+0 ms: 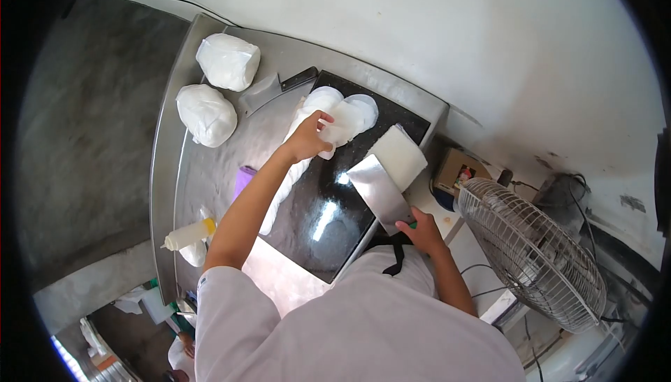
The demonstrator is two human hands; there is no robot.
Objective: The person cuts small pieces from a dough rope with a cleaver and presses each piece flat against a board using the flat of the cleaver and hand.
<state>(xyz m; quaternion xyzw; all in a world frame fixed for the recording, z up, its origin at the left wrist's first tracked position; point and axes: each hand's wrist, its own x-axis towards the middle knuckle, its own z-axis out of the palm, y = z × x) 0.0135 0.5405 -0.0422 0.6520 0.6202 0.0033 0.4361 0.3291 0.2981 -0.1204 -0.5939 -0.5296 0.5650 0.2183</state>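
Note:
My left hand [309,137] reaches over the black slab [314,221], fingers curved and apart, at the thin round white sheets [353,116]. Whether it pinches a sheet's edge is too small to tell. A long white roll [282,197] runs under my left forearm. In my right hand [421,230] is the green handle of a wide cleaver [378,190], its blade pointing up and left. The blade lies over the lower corner of a white rectangular block or stack [400,157] at the slab's right edge.
Two white wrapped bundles [207,116] and a second cleaver [260,95] lie on the steel table [199,193]. A squeeze bottle [190,234] and purple item [243,181] are at left. A fan [535,253] stands right, near a cardboard box [461,170]. Another person [183,350] is partly visible lower left.

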